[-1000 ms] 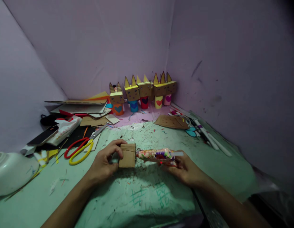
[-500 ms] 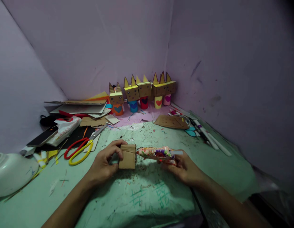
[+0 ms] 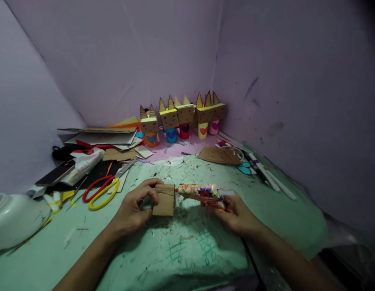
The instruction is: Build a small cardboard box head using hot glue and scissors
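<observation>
Between the thumb and fingers of my left hand point(image 3: 138, 205) is a small square cardboard piece point(image 3: 164, 201), gripped by its left side. My right hand point(image 3: 232, 210) is wrapped round a glue gun point(image 3: 199, 193) covered in a floral pattern, with a pale glue stick point(image 3: 227, 192) at its back end. The gun's nozzle points left, at the right edge of the cardboard; whether it touches I cannot tell. A dark cord hangs down below my right wrist.
Scissors point(image 3: 102, 192) with red and yellow handles lie at left, near stacked cardboard point(image 3: 99, 139). Several box-headed figures point(image 3: 185, 115) stand along the back wall. Brown cardboard point(image 3: 219, 155) and markers point(image 3: 267, 176) lie at right. A white pot point(image 3: 17, 222) rests at the left edge.
Both hands keep their holds. The glue gun's nozzle has shifted very slightly along the cardboard's right edge; the whole view has moved a few pixels.
</observation>
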The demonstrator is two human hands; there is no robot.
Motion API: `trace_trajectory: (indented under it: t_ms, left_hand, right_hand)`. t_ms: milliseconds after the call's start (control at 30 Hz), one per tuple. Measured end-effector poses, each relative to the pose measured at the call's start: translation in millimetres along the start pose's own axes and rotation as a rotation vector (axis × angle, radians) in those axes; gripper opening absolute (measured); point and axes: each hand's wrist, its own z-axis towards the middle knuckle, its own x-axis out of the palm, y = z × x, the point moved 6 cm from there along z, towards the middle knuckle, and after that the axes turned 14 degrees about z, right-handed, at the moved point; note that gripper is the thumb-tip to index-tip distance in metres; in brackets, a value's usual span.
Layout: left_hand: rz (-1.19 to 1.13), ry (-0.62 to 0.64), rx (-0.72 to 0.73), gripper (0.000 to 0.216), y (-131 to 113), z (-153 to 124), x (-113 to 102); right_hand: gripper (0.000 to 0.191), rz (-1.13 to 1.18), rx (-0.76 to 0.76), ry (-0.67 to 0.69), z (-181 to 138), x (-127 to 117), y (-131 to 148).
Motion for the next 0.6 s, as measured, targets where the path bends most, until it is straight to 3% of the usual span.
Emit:
trace_trajectory:
  t_ms: [600]
  left_hand:
    - [0.009, -0.011, -0.002, 0.013, 0.8, -1.1, -0.5]
  right_hand:
    - [0.014, 0.012, -0.012, -0.030, 1.2, 0.8, 6.7]
